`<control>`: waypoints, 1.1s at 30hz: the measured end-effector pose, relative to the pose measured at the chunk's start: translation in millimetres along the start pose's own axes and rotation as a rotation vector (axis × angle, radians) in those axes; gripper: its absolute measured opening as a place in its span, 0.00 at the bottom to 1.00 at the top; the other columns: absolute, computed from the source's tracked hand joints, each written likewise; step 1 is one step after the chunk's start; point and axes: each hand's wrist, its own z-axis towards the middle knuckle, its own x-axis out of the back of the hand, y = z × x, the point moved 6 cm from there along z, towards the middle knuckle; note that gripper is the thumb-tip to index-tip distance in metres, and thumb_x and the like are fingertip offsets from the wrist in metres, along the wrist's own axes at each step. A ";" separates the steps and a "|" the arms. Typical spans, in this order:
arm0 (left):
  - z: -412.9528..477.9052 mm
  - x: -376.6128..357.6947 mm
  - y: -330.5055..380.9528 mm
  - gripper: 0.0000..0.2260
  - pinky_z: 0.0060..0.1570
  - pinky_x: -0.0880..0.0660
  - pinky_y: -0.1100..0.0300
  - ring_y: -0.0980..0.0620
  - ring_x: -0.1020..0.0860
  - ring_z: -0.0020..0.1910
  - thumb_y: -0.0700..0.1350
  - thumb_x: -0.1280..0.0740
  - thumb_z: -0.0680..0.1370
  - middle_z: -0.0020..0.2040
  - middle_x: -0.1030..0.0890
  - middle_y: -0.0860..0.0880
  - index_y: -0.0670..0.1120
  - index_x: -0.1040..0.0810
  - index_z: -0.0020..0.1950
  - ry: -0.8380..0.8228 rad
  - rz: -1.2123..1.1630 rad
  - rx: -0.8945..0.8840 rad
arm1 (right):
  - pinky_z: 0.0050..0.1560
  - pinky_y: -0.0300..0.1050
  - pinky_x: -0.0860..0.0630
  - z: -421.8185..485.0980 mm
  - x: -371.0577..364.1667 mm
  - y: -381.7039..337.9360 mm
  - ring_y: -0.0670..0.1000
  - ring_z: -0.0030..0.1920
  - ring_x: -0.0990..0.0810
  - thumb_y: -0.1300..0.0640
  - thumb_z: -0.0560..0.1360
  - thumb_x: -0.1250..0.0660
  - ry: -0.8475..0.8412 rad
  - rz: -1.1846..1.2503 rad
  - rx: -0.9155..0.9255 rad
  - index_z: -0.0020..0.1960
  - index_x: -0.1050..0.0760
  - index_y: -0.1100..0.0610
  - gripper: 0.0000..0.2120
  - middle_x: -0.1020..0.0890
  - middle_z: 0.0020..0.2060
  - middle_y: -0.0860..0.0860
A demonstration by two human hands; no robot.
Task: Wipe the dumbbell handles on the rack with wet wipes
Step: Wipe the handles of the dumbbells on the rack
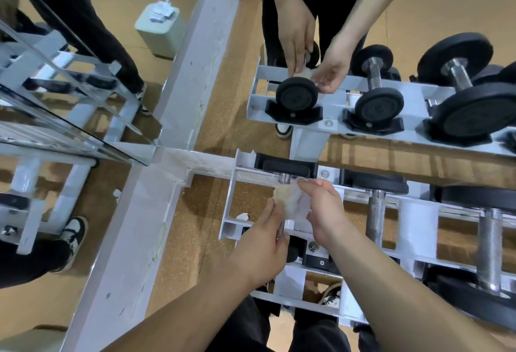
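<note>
A crumpled wet wipe [293,201] lies wrapped over the chrome handle of the leftmost dumbbell [284,177] on the white rack [231,206]. My left hand [262,245] pinches the wipe's near-left side with its fingers beside the handle. My right hand [321,209] grips the wipe from the right, fingers curled over it. Most of that handle is hidden under the wipe and hands. Two more dumbbells, one with a knurled handle [376,217] and a larger one [490,245], sit to the right on the same rack.
A mirror wall straight ahead reflects the rack, dumbbells and my hands [307,53]. A second mirror [55,100] stands at the left, past a white wall post [134,226]. A white bin with used wipes [162,25] shows in the reflection. The floor is brown cork.
</note>
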 end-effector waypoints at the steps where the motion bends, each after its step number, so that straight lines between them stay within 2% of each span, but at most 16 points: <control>1: 0.1 1.1 0.3 0.27 0.65 0.33 0.65 0.50 0.31 0.76 0.49 0.42 0.86 0.84 0.43 0.51 0.53 0.47 0.85 0.027 0.040 -0.009 | 0.53 0.57 0.25 0.9 2.1 1.1 0.59 0.51 0.20 0.50 0.68 0.24 0.002 0.032 -0.006 0.43 0.21 0.48 0.08 0.15 0.47 0.56; 3: -1.1 8.6 1.2 0.22 0.50 0.27 0.61 0.49 0.21 0.62 0.49 0.42 0.86 0.72 0.25 0.50 0.52 0.39 0.81 0.101 0.120 -0.036 | 0.57 0.57 0.24 2.0 4.9 4.3 0.60 0.53 0.18 0.51 0.71 0.23 -0.001 0.063 -0.008 0.46 0.21 0.49 0.09 0.15 0.49 0.58; 4: -2.2 13.4 1.6 0.20 0.45 0.26 0.59 0.49 0.20 0.56 0.49 0.42 0.86 0.65 0.21 0.50 0.52 0.35 0.78 0.135 0.176 -0.051 | 0.62 0.59 0.22 1.4 4.6 6.0 0.60 0.56 0.17 0.51 0.73 0.23 -0.001 0.070 -0.018 0.49 0.21 0.50 0.09 0.14 0.52 0.59; 6: -0.4 18.3 2.1 0.18 0.52 0.22 0.55 0.47 0.21 0.61 0.47 0.40 0.84 0.66 0.22 0.49 0.50 0.31 0.75 0.200 0.280 -0.114 | 0.65 0.62 0.21 1.6 4.0 11.6 0.60 0.59 0.15 0.50 0.77 0.25 -0.001 0.070 -0.073 0.57 0.21 0.54 0.12 0.13 0.55 0.58; 8: 4.4 15.1 7.4 0.23 0.71 0.28 0.51 0.44 0.31 0.75 0.46 0.38 0.82 0.77 0.30 0.44 0.45 0.30 0.77 0.224 0.382 -0.215 | 0.61 0.60 0.18 0.9 1.0 16.2 0.60 0.56 0.14 0.47 0.81 0.29 -0.033 0.065 -0.139 0.63 0.21 0.53 0.14 0.13 0.55 0.56; 10: 11.1 1.4 17.4 0.26 0.80 0.42 0.52 0.44 0.41 0.80 0.48 0.42 0.81 0.79 0.33 0.39 0.40 0.32 0.78 0.236 0.576 -0.321 | 0.50 0.57 0.16 -0.7 2.8 19.2 0.59 0.54 0.13 0.46 0.83 0.33 -0.046 0.047 -0.191 0.67 0.22 0.51 0.16 0.13 0.56 0.54; 12: 16.0 -11.1 24.6 0.30 0.81 0.54 0.49 0.39 0.49 0.81 0.51 0.46 0.81 0.80 0.41 0.32 0.34 0.38 0.79 0.181 0.717 -0.312 | 0.39 0.50 0.24 -4.0 10.5 19.5 0.59 0.56 0.14 0.48 0.84 0.37 -0.016 0.017 -0.209 0.67 0.24 0.50 0.14 0.15 0.57 0.54; 15: 30.2 -13.6 30.3 0.32 0.77 0.74 0.46 0.37 0.76 0.76 0.51 0.53 0.85 0.76 0.72 0.31 0.31 0.63 0.79 0.069 0.790 -0.222 | 0.37 0.45 0.29 -9.1 20.2 15.0 0.62 0.61 0.18 0.53 0.85 0.41 0.009 -0.008 -0.189 0.66 0.23 0.55 0.14 0.17 0.60 0.60; 17: 36.9 -11.6 36.1 0.32 0.70 0.81 0.47 0.39 0.85 0.69 0.52 0.57 0.85 0.70 0.79 0.33 0.32 0.72 0.73 0.009 0.814 -0.173 | 0.37 0.44 0.28 -10.4 20.9 15.5 0.60 0.61 0.18 0.54 0.85 0.41 -0.009 -0.026 -0.171 0.65 0.23 0.56 0.13 0.17 0.61 0.59; 19: 31.3 -8.7 36.7 0.32 0.74 0.78 0.49 0.41 0.82 0.72 0.52 0.55 0.85 0.74 0.76 0.33 0.32 0.66 0.77 0.113 0.726 -0.163 | 0.40 0.45 0.24 -12.8 19.8 18.3 0.59 0.60 0.17 0.54 0.85 0.40 -0.030 -0.045 -0.165 0.63 0.23 0.55 0.11 0.17 0.60 0.58; 22: 5.2 -23.1 29.1 0.30 0.80 0.60 0.48 0.39 0.57 0.81 0.52 0.47 0.82 0.78 0.40 0.29 0.30 0.38 0.75 0.144 0.697 -0.288 | 0.52 0.49 0.18 -17.7 19.4 22.0 0.61 0.60 0.17 0.56 0.84 0.38 -0.042 -0.016 -0.158 0.60 0.24 0.53 0.07 0.17 0.60 0.58; 24: 1.6 -23.9 28.3 0.30 0.80 0.59 0.48 0.39 0.54 0.80 0.53 0.47 0.82 0.76 0.33 0.31 0.30 0.33 0.73 0.119 0.761 -0.332 | 0.55 0.48 0.19 -20.6 17.5 24.3 0.60 0.61 0.18 0.56 0.84 0.37 -0.044 -0.007 -0.149 0.58 0.23 0.51 0.05 0.17 0.58 0.57; 26: 18.3 -8.5 32.0 0.30 0.81 0.62 0.48 0.41 0.63 0.81 0.51 0.49 0.84 0.80 0.46 0.30 0.30 0.46 0.78 0.126 0.730 -0.303 | 0.56 0.50 0.18 -22.1 14.3 25.9 0.60 0.60 0.17 0.56 0.84 0.36 -0.050 0.011 -0.141 0.57 0.22 0.50 0.06 0.16 0.57 0.59; 28: 33.8 -2.9 27.3 0.31 0.81 0.65 0.48 0.43 0.75 0.78 0.51 0.54 0.87 0.81 0.66 0.35 0.34 0.64 0.80 -0.024 0.675 -0.191 | 0.55 0.52 0.18 -25.5 10.2 26.0 0.57 0.54 0.16 0.56 0.84 0.35 -0.049 0.024 -0.130 0.59 0.20 0.51 0.07 0.15 0.52 0.58; 30: 31.9 -5.2 21.8 0.33 0.81 0.64 0.49 0.45 0.77 0.77 0.55 0.55 0.87 0.79 0.74 0.40 0.37 0.68 0.81 -0.103 0.628 -0.182 | 0.58 0.55 0.18 -25.5 10.8 30.5 0.55 0.49 0.19 0.57 0.83 0.34 -0.039 0.006 -0.120 0.61 0.20 0.53 0.08 0.18 0.48 0.55; 33: -5.1 -14.6 3.7 0.35 0.82 0.59 0.54 0.51 0.73 0.79 0.61 0.54 0.86 0.79 0.76 0.47 0.44 0.68 0.82 -0.171 0.494 -0.127 | 0.64 0.57 0.20 -27.4 16.0 38.8 0.52 0.51 0.19 0.60 0.82 0.34 -0.006 -0.049 -0.123 0.58 0.21 0.57 0.07 0.18 0.48 0.52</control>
